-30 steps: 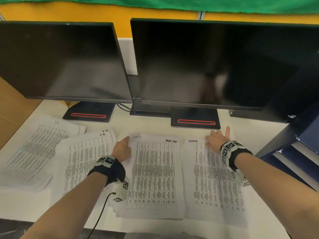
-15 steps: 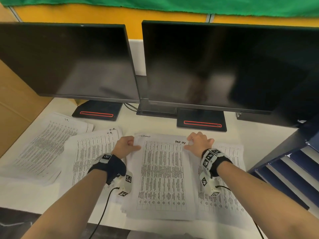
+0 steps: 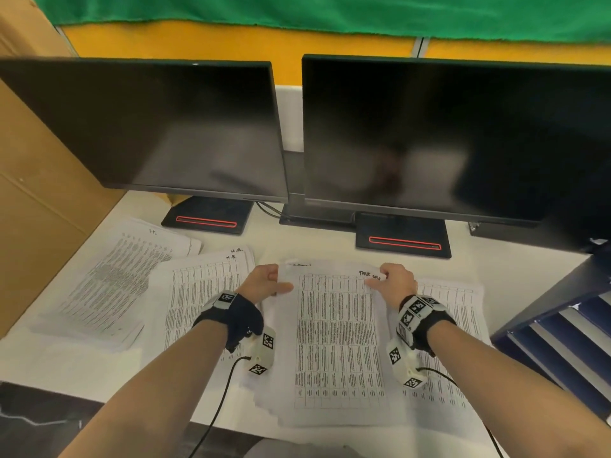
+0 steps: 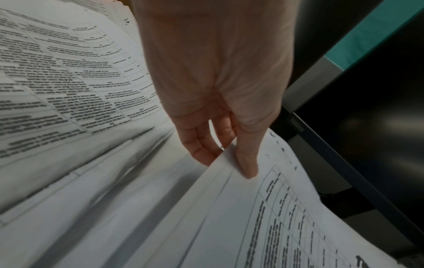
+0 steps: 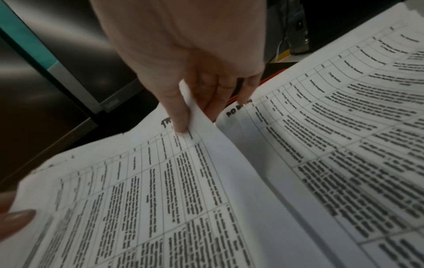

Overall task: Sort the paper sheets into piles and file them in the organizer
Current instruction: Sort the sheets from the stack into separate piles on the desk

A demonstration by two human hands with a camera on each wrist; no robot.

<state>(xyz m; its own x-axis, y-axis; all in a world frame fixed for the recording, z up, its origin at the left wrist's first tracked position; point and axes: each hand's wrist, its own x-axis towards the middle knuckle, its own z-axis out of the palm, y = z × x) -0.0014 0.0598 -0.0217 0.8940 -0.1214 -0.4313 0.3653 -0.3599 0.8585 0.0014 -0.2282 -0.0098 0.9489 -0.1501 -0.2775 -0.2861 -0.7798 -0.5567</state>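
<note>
Several piles of printed table sheets lie side by side on the white desk (image 3: 82,368). Both hands hold the middle pile (image 3: 334,342) by its far corners. My left hand (image 3: 264,280) pinches the top left corner, thumb on top and fingers underneath, as the left wrist view shows at the left hand (image 4: 229,159). My right hand (image 3: 393,280) pinches the top right corner the same way, seen close as the right hand (image 5: 195,108) on the middle pile (image 5: 160,190). The right pile (image 3: 453,312) lies partly under the middle one. The dark blue organizer (image 3: 562,338) stands at the right desk edge.
Two dark monitors (image 3: 148,127) (image 3: 446,137) on black bases (image 3: 206,216) stand close behind the papers. Two more piles (image 3: 109,282) (image 3: 201,285) lie to the left. A cardboard panel (image 3: 36,200) walls the left side. Thin black cables run from both wrist cameras over the near desk edge.
My right hand left the right pile and moved left to the middle pile's top right corner, where it now pinches. My left hand closed on the top left corner.
</note>
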